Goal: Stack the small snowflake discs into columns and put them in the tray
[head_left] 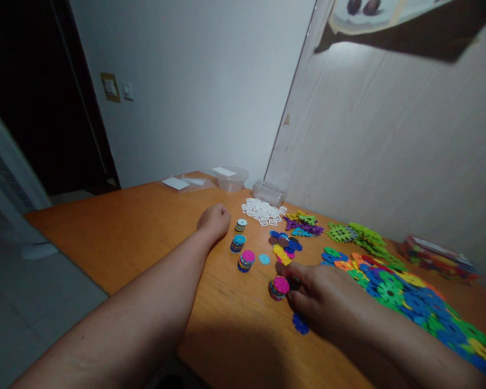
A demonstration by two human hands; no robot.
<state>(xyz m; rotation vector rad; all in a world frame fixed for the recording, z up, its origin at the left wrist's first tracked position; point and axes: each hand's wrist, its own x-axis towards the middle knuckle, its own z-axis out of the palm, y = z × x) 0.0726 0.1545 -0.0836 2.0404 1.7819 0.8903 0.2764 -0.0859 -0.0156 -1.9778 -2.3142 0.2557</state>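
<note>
While pale walls point(194, 97) border the orange table point(146, 227), the left hand point(214, 221) is clenched; whether the right hand point(312, 286) grips is unclear.

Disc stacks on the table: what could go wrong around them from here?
The right hand is very close to the nearest pink-topped stack, so a nudge might topple it. The left hand, curled beside the white-topped stack, could bump that one. The loose blue disc near the right hand may get swept aside.
</note>
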